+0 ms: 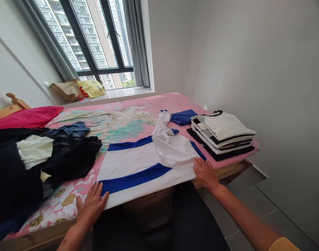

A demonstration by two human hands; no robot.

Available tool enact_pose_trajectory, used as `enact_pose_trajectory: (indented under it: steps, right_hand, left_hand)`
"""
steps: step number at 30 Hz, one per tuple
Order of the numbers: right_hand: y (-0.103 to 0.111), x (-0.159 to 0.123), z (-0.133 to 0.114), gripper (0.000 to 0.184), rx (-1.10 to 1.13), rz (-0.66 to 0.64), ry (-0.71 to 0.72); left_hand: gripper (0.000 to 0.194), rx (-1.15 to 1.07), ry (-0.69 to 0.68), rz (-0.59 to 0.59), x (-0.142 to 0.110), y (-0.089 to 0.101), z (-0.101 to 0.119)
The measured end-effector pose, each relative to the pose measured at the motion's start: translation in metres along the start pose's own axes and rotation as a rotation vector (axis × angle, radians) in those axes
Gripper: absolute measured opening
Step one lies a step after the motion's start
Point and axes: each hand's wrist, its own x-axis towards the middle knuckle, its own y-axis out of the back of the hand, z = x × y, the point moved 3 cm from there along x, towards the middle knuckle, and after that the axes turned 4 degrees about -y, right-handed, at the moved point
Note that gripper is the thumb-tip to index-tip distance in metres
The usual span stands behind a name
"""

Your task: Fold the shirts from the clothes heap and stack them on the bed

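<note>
A white shirt with blue panels (133,160) lies on the bed along its near edge, one side folded over and a sleeve stretched away toward the window. My left hand (92,202) rests on the shirt's lower left corner, fingers spread and flat. At the other end, my right hand (205,172) lies flat on the shirt near a blue strip, its fingers stretched out. Neither hand grips the cloth. Beyond the right hand is a stack of folded clothes (224,129), with a folded blue garment (183,117) beside it.
Loose dark clothes (70,157) with a pale cloth (35,150) among them are heaped on the left. A red pillow (25,116) lies behind. The patterned bed sheet (122,127) reaches toward the window sill, where a brown paper bag (66,90) and yellow bag (92,88) sit.
</note>
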Motion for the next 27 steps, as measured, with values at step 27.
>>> enact_pose_trajectory:
  steps: [27]
  right_hand:
    - [-0.032, 0.054, -0.11, 0.043, 0.46, -0.264, 0.75]
  left_hand:
    - [0.039, -0.545, -0.485, -0.051, 0.239, 0.064, 0.274]
